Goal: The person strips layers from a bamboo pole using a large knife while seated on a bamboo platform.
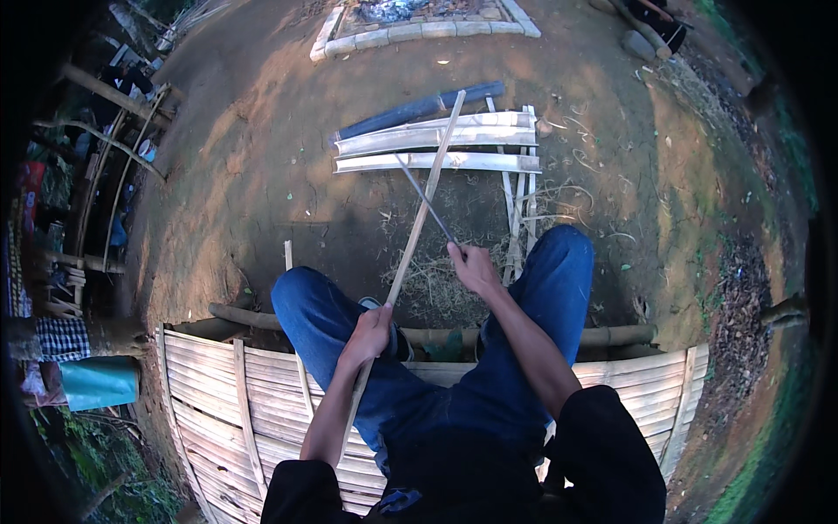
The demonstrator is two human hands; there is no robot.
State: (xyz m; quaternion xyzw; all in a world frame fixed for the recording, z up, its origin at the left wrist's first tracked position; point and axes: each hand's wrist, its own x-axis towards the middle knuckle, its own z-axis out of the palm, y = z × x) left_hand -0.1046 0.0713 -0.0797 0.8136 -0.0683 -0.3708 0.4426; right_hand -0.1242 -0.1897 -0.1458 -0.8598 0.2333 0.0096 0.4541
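My left hand (368, 334) is closed around a long, pale bamboo strip (408, 255). The strip slants from beside my left forearm, up between my knees and away toward the far side. In my right hand (476, 268) is a knife (442, 224) with a long, narrow grey blade; the fingers wrap its handle, which they mostly hide. The blade points forward and left and crosses the strip beyond my left hand. Whether blade and strip touch, I cannot tell. Curly shavings (429, 281) lie on the ground between my feet.
I sit on a slatted bamboo bench (202, 377). Ahead lie split bamboo pieces (410, 138), a dark bamboo length (423, 108) and narrow strips (518, 205). Another strip (289, 254) stands by my left knee. Farther off is a block-edged fire pit (397, 36). A person (665, 24) is at far right.
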